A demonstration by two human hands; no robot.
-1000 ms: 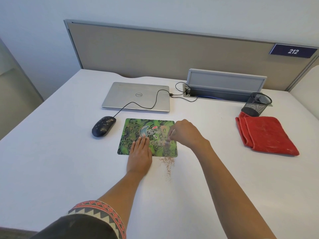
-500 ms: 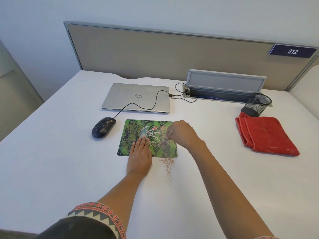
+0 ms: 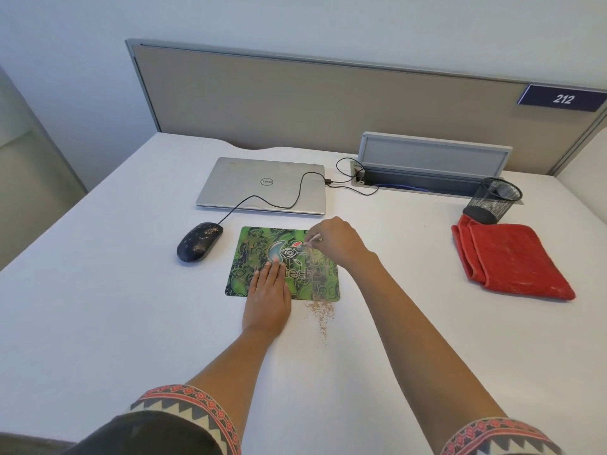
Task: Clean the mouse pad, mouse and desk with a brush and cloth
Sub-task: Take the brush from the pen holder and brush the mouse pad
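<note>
A green patterned mouse pad (image 3: pixel 249 239) lies on the white desk (image 3: pixel 98 290). My left hand (image 3: pixel 267 297) rests flat on the pad's near edge, fingers together. My right hand (image 3: pixel 336 241) is closed on a small brush (image 3: pixel 307 242) whose blurred bristles touch the pad near its far right part. A black corded mouse (image 3: pixel 198 242) speckled with crumbs sits just left of the pad. Brown crumbs (image 3: pixel 320 311) lie on the desk below the pad's near right corner. A folded red cloth (image 3: pixel 512 261) lies far to the right.
A shut silver laptop (image 3: pixel 262 185) lies behind the pad, the mouse cable looping over it. A tipped black mesh pen cup (image 3: pixel 494 200) lies beside an open grey cable tray (image 3: pixel 433 165). A beige partition bounds the desk's far edge.
My right hand has carried the brush from the pad's near right area toward its far side. My left hand stays flat on the pad.
</note>
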